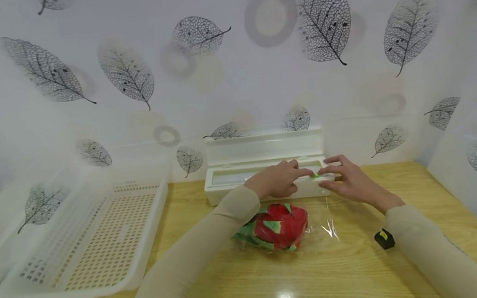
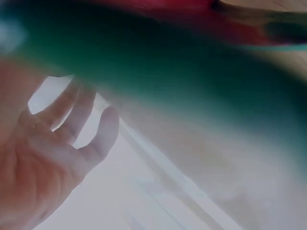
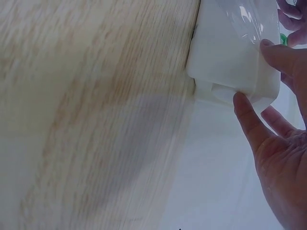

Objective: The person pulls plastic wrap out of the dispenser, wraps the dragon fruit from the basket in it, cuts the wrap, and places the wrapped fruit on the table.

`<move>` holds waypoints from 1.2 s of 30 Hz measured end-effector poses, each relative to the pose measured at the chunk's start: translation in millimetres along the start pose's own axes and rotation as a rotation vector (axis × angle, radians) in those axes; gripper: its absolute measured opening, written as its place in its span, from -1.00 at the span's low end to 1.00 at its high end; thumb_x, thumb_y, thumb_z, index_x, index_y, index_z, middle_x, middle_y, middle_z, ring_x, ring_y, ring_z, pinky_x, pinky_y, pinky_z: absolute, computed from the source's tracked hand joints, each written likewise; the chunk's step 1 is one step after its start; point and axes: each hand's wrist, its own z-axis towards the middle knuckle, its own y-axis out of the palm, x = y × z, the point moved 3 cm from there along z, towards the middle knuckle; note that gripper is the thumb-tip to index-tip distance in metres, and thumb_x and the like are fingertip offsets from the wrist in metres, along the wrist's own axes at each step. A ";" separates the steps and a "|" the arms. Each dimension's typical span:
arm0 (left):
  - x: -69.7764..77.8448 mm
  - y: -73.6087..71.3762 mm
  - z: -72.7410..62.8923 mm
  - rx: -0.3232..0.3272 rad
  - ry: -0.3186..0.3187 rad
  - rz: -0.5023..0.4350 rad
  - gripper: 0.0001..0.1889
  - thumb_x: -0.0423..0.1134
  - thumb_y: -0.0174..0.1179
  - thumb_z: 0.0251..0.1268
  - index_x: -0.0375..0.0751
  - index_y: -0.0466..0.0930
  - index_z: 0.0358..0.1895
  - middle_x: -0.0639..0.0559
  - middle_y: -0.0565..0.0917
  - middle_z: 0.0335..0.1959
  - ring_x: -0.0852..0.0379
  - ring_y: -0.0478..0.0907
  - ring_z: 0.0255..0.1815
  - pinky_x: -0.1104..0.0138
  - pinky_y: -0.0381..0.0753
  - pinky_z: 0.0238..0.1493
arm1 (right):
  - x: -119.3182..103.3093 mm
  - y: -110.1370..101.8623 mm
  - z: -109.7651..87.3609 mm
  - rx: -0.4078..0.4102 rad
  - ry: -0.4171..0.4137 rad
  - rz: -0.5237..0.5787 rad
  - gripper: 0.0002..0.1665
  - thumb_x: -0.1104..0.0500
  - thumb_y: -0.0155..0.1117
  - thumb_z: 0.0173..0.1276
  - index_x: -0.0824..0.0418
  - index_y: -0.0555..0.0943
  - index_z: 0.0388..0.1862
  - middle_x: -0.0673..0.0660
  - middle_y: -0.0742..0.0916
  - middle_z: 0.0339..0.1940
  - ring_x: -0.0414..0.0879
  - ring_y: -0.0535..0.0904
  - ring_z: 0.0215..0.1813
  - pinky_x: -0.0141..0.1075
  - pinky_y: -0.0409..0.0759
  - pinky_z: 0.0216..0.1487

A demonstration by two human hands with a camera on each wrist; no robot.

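Note:
A white cling film dispenser (image 1: 225, 195) stands at the back of the table, its lid (image 1: 264, 146) raised. My left hand (image 1: 277, 178) reaches over its front, the straight index finger touching a small green slide cutter (image 1: 316, 175) near the right end. Spread around that end, my right hand (image 1: 349, 179) grips the dispenser (image 3: 225, 57), thumb and fingers against its corner. Clear film hangs over the front edge. Below my left wrist lies a red and green dragon fruit (image 1: 285, 223) on clear film; it shows blurred and close in the left wrist view.
A white perforated plastic basket (image 1: 146, 259) sits on the left side of the wooden table (image 1: 318, 279). By the right sleeve lies a small black object with a yellow patch (image 1: 384, 239). A leaf-patterned sheet (image 1: 233, 83) rises behind the table.

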 end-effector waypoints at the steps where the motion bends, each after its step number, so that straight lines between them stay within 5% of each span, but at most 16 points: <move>1: -0.1 0.0 0.2 -0.004 -0.002 0.002 -0.39 -0.23 0.05 0.52 0.23 0.24 0.57 -0.05 0.50 0.19 0.07 0.48 0.00 0.28 0.67 -0.10 | 0.1 0.2 0.1 -0.001 0.001 0.002 -0.74 0.30 0.43 0.34 0.31 0.71 0.00 0.47 0.46 0.25 0.41 0.64 0.09 0.08 0.73 0.02; 24: 2.8 -2.5 -2.1 -0.016 -0.039 -0.002 -0.41 -0.24 0.05 0.53 0.25 0.25 0.55 -0.04 0.52 0.22 0.08 0.51 0.08 0.28 0.68 0.01 | 5.8 0.6 -1.2 -0.033 0.050 0.008 -0.67 0.26 0.37 0.41 0.37 0.69 0.10 0.46 0.42 0.34 0.44 0.62 0.15 0.12 0.70 0.09; 36: 10.1 3.3 0.9 -0.021 -0.035 0.264 -0.22 -0.11 0.11 0.51 0.38 -0.07 0.65 -0.03 0.54 0.20 0.13 0.53 0.05 0.36 0.70 -0.06 | 5.4 1.6 -2.6 -0.010 0.037 -0.014 -0.62 0.27 0.40 0.38 0.41 0.68 0.13 0.46 0.43 0.32 0.48 0.55 0.22 0.15 0.69 0.09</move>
